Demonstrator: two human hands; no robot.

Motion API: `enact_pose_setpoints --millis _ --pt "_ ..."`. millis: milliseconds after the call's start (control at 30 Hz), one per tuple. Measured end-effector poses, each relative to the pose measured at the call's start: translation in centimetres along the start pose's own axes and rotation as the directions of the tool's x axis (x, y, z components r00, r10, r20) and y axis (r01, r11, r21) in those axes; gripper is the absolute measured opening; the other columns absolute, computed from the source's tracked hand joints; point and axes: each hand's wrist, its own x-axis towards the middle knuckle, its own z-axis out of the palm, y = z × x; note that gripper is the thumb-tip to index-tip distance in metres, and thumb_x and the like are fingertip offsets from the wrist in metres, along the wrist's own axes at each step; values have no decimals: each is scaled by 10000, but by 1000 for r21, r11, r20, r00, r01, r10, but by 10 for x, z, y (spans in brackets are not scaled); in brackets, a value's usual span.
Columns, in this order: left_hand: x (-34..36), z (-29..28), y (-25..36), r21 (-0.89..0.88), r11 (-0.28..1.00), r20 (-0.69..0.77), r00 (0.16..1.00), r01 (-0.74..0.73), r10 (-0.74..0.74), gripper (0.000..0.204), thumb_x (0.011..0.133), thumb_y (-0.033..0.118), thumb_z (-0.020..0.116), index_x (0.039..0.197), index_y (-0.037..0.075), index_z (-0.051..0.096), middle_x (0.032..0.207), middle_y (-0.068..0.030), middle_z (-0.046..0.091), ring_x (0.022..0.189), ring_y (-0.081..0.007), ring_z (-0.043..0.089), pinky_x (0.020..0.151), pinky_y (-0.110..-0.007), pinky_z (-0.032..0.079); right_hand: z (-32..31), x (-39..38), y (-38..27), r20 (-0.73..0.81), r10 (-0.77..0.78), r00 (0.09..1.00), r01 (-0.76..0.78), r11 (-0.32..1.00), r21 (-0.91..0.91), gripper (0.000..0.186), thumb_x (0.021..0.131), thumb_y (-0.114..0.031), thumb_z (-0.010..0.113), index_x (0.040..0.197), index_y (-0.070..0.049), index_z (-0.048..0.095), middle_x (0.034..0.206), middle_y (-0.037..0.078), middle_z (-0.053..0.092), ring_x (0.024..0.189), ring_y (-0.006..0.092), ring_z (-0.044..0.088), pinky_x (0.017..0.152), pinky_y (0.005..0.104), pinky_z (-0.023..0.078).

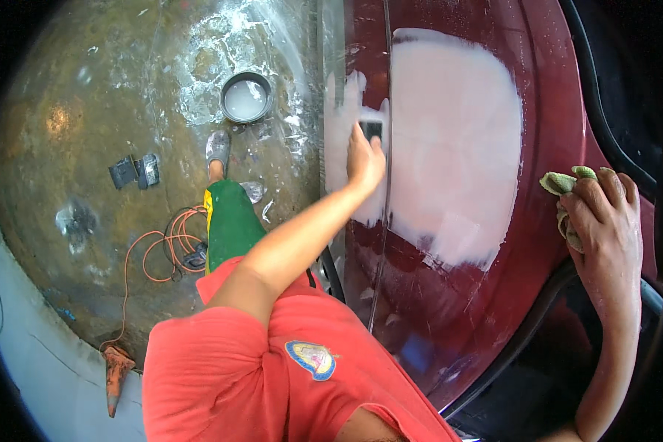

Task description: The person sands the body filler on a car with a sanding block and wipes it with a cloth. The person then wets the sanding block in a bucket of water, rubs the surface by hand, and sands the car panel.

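My left hand (365, 160) is closed on a dark rectangular sanding block (370, 131). The block rests on a pale, wet-looking strip on the dark red car panel (412, 287), just left of a seam. To the right of that seam spreads a large whitish filler patch (457, 140) with ragged edges. Farther right, my right hand (604, 210) grips a crumpled yellow-green cloth (560, 183) near the dark window trim. Part of the cloth is hidden under my fingers.
On the wet floor to the left stand a round black bucket (223, 109) of cloudy water and two dark sheets (123, 173). An orange cord (146, 237) coils beside my green-clad leg (232, 221). An orange cone (116, 376) lies at lower left.
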Motion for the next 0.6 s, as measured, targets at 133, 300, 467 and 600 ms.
enact_pose_setpoints --millis 133,300,467,600 --pt "26 -8 3 67 998 -22 1000 7 -5 625 948 127 566 1458 -104 287 1423 -322 446 1314 -438 455 1116 -456 358 0 7 1 25 4 1000 -6 997 76 293 699 -101 723 986 -78 669 1109 53 621 1152 268 549 1047 454 410" --pt "-12 -1 -1 55 998 16 1000 -10 9 639 948 140 568 1462 -102 276 1429 -322 438 1318 -441 449 1107 -469 363 0 0 2 5 -9 1000 9 1000 26 293 691 -102 724 977 -75 666 1103 57 620 1142 262 552 1037 451 414" --pt "35 -7 -4 104 994 -40 998 -45 49 655 951 140 570 1472 -101 254 1410 -317 462 1308 -437 455 1101 -474 368 1 6 1 22 -7 1000 6 999 53 296 699 -103 722 988 -69 669 1111 62 619 1153 270 547 1042 456 412" --pt "-24 -2 -4 69 995 38 997 -74 72 657 949 139 578 1473 -89 253 1459 -304 407 1336 -444 419 1115 -473 351 1 0 -1 18 7 1000 -7 1000 -3 295 701 -111 726 988 -71 670 1107 58 619 1151 268 546 1036 454 415"
